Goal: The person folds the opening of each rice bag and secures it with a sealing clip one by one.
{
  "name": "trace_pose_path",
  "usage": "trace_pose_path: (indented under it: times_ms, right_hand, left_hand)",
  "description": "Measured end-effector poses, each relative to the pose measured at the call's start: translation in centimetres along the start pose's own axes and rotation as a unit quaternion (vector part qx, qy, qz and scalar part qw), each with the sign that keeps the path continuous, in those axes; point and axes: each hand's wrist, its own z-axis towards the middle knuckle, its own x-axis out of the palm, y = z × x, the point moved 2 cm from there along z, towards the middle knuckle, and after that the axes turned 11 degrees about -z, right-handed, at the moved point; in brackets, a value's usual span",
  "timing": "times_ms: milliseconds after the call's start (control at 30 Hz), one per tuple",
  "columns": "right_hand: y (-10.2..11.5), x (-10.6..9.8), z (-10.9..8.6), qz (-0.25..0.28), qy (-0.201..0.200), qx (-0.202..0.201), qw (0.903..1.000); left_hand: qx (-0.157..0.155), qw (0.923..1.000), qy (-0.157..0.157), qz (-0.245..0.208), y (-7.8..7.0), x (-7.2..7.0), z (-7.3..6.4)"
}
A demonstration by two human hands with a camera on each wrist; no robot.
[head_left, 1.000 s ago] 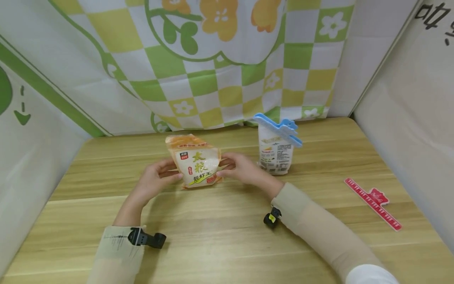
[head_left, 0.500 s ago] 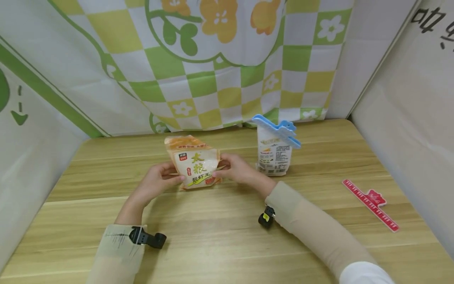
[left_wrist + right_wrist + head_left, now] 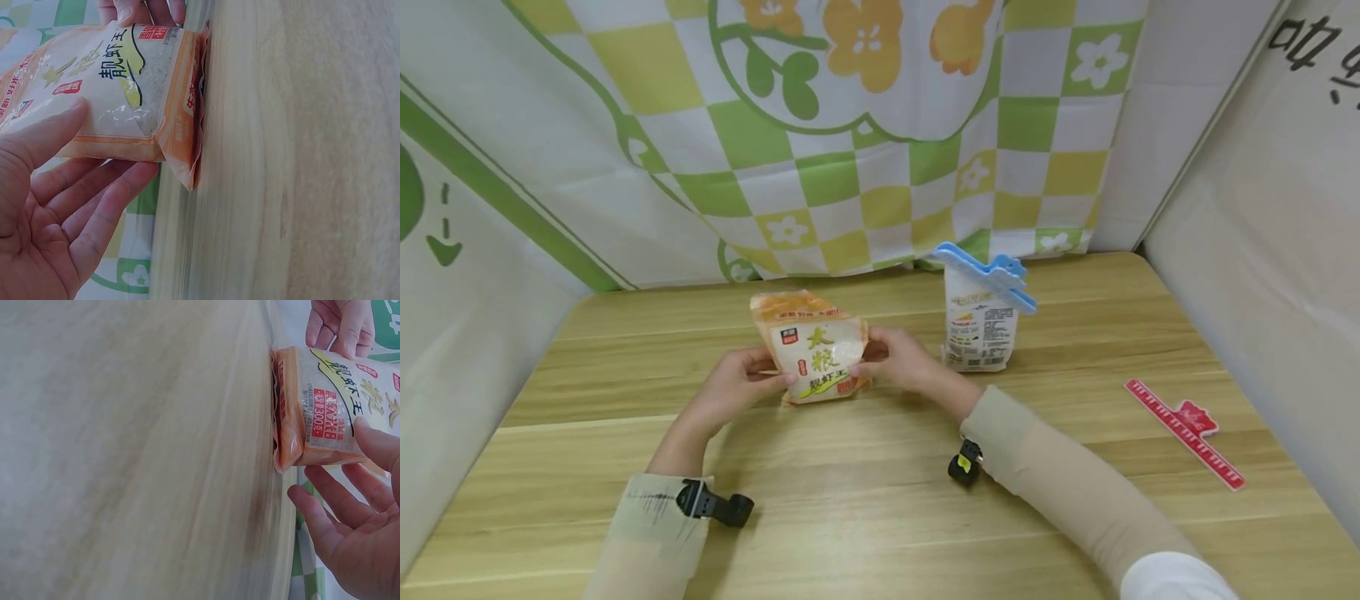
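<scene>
A small orange and white bag of rice [image 3: 816,354] stands upright on the wooden table, left of the middle, its printed front towards me. My left hand [image 3: 733,387] grips its left side, thumb on the front and fingers at the side and back. On the opposite side my right hand [image 3: 898,360] holds it the same way, thumb pressed near the lower corner. In the left wrist view the bag [image 3: 119,94] shows grains through a clear window. The bag's folded orange top leans to the left.
Behind the right hand stands a white printed bag [image 3: 977,325] with a blue sealing clip [image 3: 988,273] across its top. A red sealing clip [image 3: 1187,429] lies on the table [image 3: 865,508] at the right. A checked cloth [image 3: 887,179] hangs behind the table.
Both hands keep their hold while the bag of rice shifts very slightly nearer me. Early on, the right forearm moved a little to the left. The white bag and both clips stay put.
</scene>
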Motion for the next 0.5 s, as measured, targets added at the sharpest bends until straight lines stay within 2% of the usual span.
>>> trace_pose_path:
  times_ms: [500]
  right_hand:
    - [-0.4, -0.4, -1.4, -0.018, 0.01, -0.022, 0.9995]
  left_hand:
    - [0.007, 0.9998, 0.015, 0.006, -0.4, 0.8, -0.7]
